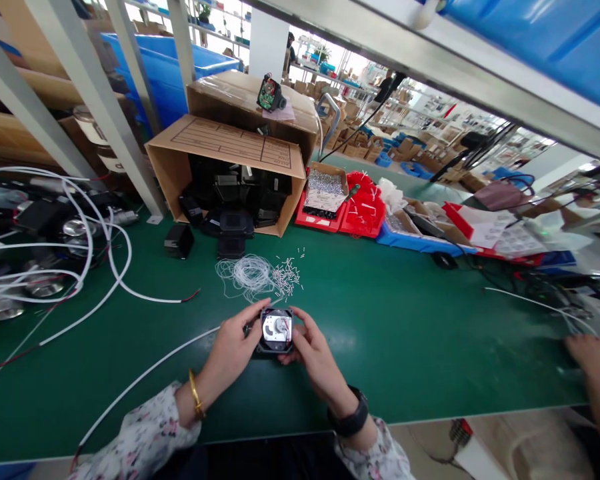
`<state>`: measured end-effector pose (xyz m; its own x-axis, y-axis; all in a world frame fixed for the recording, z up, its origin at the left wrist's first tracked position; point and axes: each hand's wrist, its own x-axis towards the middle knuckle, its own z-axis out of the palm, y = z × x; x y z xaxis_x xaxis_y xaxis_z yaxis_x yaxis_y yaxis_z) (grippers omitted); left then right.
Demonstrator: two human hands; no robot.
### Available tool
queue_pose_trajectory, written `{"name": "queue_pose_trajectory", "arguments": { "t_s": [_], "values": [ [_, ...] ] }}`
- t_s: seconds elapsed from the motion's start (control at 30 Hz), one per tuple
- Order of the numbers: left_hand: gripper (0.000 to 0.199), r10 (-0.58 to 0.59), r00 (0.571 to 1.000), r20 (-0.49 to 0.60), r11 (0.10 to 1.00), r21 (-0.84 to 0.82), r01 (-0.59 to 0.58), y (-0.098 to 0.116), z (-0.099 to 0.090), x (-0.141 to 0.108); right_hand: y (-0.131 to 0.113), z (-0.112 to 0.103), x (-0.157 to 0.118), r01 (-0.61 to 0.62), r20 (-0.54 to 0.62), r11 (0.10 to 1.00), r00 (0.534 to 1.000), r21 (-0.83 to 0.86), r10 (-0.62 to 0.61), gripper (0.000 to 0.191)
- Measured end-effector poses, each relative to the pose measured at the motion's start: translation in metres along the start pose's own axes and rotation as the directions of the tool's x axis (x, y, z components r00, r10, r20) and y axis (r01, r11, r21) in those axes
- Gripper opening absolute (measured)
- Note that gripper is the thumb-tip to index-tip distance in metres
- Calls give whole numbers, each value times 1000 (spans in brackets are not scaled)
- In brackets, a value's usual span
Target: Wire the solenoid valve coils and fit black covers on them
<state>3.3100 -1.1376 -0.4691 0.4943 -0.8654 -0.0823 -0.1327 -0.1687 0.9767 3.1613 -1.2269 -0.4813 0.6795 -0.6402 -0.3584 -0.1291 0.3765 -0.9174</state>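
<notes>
A small black square housing (277, 347) with a silver metal plate and a little motor with red wires inside is held over the green table (380, 333). My left hand (235, 343) grips its left side, fingers and thumb on the edge. My right hand (314, 350) holds the right side, its thumb near the red wires. A white cable (155, 365) runs from beside my left hand down to the table's front left. Just beyond the housing lie a coil of thin clear line (247, 275) and a scatter of small pins (286, 277).
An open cardboard box (165, 167) of black parts stands behind, with a black block (179, 241) before it. Looped white cables (123, 267) and lamp parts lie left. Red trays (317, 223) and a blue tray (405, 241) line the back. Another person's hand (593, 357) is at right.
</notes>
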Motion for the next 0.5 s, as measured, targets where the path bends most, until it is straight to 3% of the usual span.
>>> {"name": "queue_pose_trajectory", "arguments": {
  "t_s": [0.17, 0.5],
  "values": [
    [58, -8, 993, 121, 996, 89, -3, 7, -8, -7, -2, -3, -5, -28, 67, 995, 998, 100, 22, 61],
    [71, 18, 993, 119, 993, 116, -32, 8, 0, -10, 1, 1, -6, 1, 118, 990, 993, 142, -18, 70]
  ]
}}
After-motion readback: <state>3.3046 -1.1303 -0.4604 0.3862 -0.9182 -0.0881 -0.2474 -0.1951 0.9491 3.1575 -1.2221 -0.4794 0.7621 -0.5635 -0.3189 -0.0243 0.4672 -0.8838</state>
